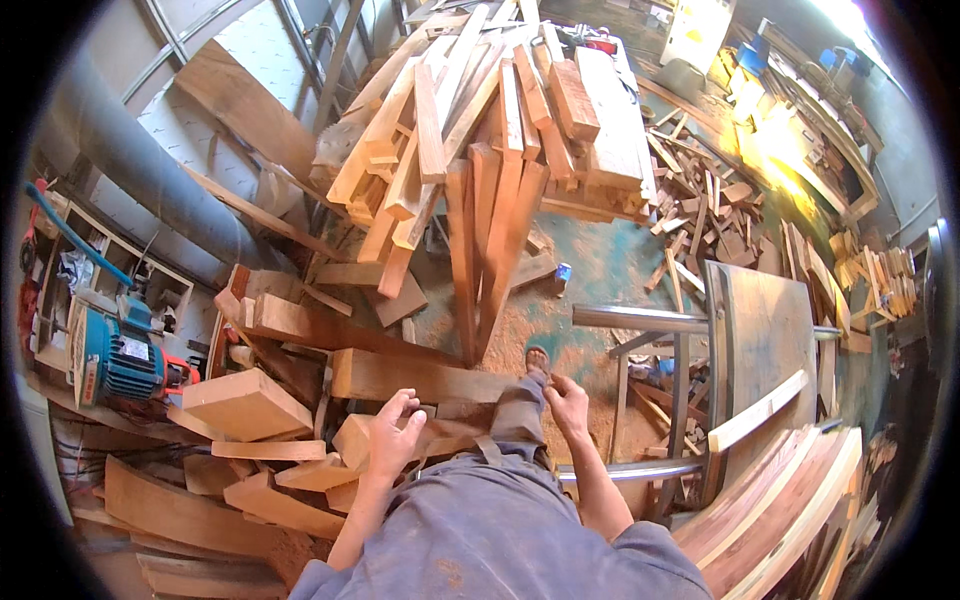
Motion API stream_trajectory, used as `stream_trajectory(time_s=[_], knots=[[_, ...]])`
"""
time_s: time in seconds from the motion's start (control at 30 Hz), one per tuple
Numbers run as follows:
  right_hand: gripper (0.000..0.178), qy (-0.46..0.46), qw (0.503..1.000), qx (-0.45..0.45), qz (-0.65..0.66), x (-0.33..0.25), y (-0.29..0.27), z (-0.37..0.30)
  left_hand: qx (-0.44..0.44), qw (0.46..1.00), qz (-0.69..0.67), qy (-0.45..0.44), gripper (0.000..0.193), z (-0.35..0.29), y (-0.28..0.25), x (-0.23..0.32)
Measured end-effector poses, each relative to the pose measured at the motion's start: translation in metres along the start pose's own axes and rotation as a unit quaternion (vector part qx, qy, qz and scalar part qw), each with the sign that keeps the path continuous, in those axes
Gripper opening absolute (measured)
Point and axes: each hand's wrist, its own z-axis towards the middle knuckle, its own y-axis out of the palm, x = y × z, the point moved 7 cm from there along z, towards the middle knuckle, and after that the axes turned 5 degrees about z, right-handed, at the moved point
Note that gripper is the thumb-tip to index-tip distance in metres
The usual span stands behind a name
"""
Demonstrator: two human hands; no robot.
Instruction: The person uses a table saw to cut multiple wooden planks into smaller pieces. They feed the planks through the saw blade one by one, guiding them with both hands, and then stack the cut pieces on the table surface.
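Note:
My left hand (pixel 397 432) is raised at my left side with its fingers half curled and the thumb apart, holding nothing. Just beyond it lies a thick wooden beam (pixel 430 379), with a gap between them. My right hand (pixel 567 405) hangs beside my right leg, empty, its fingers loosely bent and partly hidden. One foot (pixel 538 357) shows on the sawdust-strewn floor ahead of me. Several long boards (pixel 515 245) lean upright against the loaded stack in front, their lower ends near the beam.
A table-like stack (pixel 612 130) carries many beams. To the right stand a machine with metal rails (pixel 640 319) and a flat panel (pixel 765 340), with planks (pixel 780 510) nearby. A teal motor (pixel 125 360) and timber blocks (pixel 250 405) crowd the left. Offcuts (pixel 710 205) lie heaped; a can (pixel 563 277) stands ahead.

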Motion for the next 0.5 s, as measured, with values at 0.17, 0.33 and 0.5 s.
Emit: stream_trajectory(time_s=[0.17, 0.33, 0.5], knots=[[0.044, -0.103, 0.994, -0.002, -0.017, -0.048, -0.01, 0.123, 0.086, 0.996, -0.023, 0.025, 0.04, 0.081, 0.006, 0.027], [0.037, -0.22, 0.942, 0.015, -0.254, -0.075, -0.041, 0.219, 0.179, 0.981, 0.047, 0.055, 0.046, 0.179, 0.018, 0.09], [0.041, -0.098, 0.93, -0.118, -0.333, -0.035, -0.054, 0.283, 0.219, 0.925, 0.261, 0.169, 0.055, 0.305, 0.021, 0.203]])
